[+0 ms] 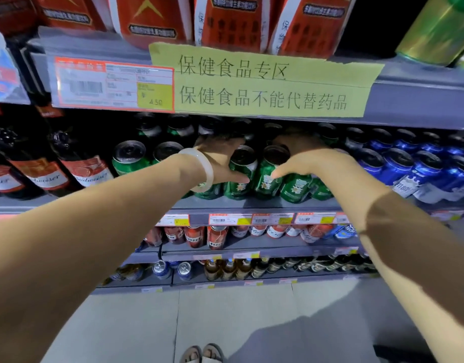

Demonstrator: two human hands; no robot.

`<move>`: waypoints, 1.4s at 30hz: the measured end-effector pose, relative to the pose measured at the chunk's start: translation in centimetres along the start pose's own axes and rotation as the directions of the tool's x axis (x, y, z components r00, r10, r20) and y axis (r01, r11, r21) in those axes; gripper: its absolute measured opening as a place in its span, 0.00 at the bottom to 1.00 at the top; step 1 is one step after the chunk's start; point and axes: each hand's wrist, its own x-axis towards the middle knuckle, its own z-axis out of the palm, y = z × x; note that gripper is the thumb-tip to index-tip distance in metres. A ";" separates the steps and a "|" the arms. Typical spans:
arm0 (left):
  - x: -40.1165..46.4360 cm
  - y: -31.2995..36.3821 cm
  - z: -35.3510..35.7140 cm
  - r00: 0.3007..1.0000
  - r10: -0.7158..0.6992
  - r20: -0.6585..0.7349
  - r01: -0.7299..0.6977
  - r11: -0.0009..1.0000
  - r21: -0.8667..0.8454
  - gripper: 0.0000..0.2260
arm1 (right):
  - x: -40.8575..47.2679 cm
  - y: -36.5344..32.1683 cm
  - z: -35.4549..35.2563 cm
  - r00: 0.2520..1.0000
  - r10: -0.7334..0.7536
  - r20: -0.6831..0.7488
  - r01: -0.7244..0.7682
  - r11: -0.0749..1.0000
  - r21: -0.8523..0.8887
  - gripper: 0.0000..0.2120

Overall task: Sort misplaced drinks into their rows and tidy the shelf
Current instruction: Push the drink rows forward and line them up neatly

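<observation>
Head view: my left hand (220,158), pale smooth bangle (203,166) on its wrist, curls round one green can (241,174), thumb across the glossy front. My right hand (312,158) wraps its neighbour, a second green can (271,174), thumb on its side. Both cylinders stand mid-row on the grey metal shelf (252,204), shiny blue cans (422,169) to the right

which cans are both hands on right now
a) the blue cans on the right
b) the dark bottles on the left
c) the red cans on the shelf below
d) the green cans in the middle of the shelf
d: the left hand and right hand are both curled round green cans in the middle row, with the blue cans untouched to their right.
</observation>
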 end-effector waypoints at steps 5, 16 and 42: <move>0.5 0.4 0.3 0.999 0.009 -0.045 -0.007 0.999 0.039 0.31 | -0.2 0.3 0.0 1.000 -0.017 0.015 0.016 0.997 0.079 0.34; 0.8 0.1 0.4 0.999 0.006 -0.032 -0.004 0.998 0.057 0.32 | -0.3 0.7 0.4 0.999 -0.044 0.004 0.043 0.994 0.103 0.34; 2.9 8.5 3.3 0.980 -0.044 -0.193 0.064 0.993 0.097 0.34 | -1.8 11.4 -2.8 0.997 0.068 0.025 -0.068 0.998 -0.018 0.44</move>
